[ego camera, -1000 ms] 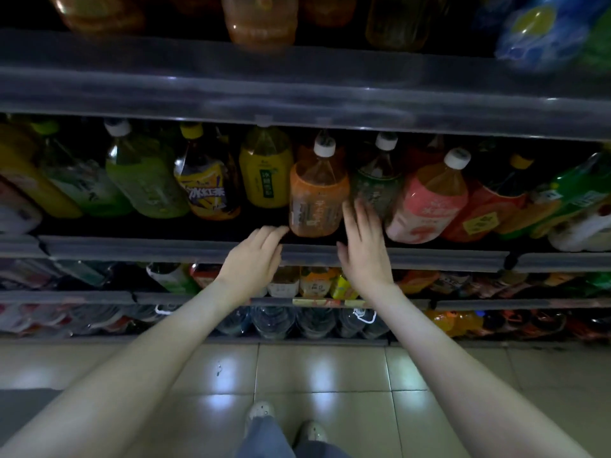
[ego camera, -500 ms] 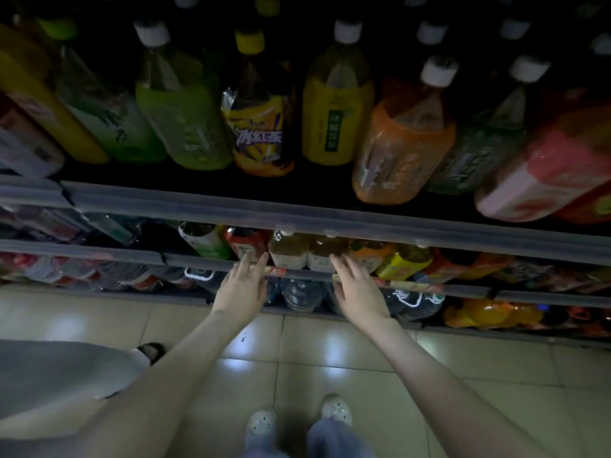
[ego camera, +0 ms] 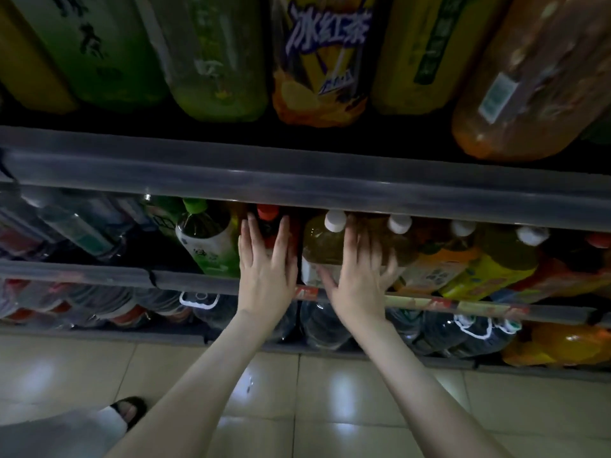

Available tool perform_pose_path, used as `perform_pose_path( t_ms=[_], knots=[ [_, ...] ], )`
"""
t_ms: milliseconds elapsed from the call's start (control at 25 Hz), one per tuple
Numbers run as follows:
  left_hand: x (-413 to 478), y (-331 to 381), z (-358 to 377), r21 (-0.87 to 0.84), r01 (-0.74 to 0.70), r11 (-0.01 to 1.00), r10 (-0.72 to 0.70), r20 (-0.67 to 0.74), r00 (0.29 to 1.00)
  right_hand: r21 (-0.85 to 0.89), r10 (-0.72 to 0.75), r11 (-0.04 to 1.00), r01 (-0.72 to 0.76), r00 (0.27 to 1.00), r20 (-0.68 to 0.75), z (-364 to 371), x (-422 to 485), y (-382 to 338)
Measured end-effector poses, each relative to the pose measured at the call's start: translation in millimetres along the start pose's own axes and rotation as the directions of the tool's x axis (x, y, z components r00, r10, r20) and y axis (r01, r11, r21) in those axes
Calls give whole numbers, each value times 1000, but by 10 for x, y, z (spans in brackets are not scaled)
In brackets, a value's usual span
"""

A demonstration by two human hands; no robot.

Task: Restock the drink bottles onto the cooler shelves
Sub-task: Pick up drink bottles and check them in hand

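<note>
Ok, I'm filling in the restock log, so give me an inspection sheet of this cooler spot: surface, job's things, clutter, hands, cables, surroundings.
Surface: grey shelf rail, bottles packed behind it.
Job's things: red-capped bottle and white-capped bottle stand side by side on the middle shelf.
Clutter: nothing seen.
Grippers: left hand flat against red-capped bottle, right hand spread on white-capped bottle, fingers straight.
Cables: nothing seen.
Surroundings: tiled floor; another person's sandalled foot lower left.

We see the top-shelf bottles (ego camera: 317,61) only from the label down, because the upper edge cuts off their necks and caps. Our left hand (ego camera: 266,269) covers most of the red-capped bottle (ego camera: 268,213). Our right hand (ego camera: 357,279) has blurred fingers (ego camera: 363,246), and the price strip (ego camera: 429,304) below is unreadable.
</note>
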State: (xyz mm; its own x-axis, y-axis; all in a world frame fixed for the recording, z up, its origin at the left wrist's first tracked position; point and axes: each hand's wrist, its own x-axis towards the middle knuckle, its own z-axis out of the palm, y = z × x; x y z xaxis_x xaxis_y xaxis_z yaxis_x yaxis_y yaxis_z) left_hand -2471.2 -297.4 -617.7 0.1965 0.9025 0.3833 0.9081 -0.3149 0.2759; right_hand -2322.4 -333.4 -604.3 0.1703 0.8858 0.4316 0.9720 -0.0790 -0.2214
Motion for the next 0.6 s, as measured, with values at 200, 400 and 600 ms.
perform_pose_path(
  t_ms=[200, 400, 600],
  knots=[
    [166, -88, 185, -68, -9, 998, -10, -286, 958, -24, 40, 999, -45, 981, -190, 342, 64, -64],
    [-148, -177, 269, -100, -176, 979, 98, -525, 845, 100, 79, 993, -59, 974, -211, 400, 65, -41],
    [-341, -279, 285, -102, -216, 971, 140, -489, 861, 142, 60, 989, -39, 988, -144, 393, 66, -34]
  ],
)
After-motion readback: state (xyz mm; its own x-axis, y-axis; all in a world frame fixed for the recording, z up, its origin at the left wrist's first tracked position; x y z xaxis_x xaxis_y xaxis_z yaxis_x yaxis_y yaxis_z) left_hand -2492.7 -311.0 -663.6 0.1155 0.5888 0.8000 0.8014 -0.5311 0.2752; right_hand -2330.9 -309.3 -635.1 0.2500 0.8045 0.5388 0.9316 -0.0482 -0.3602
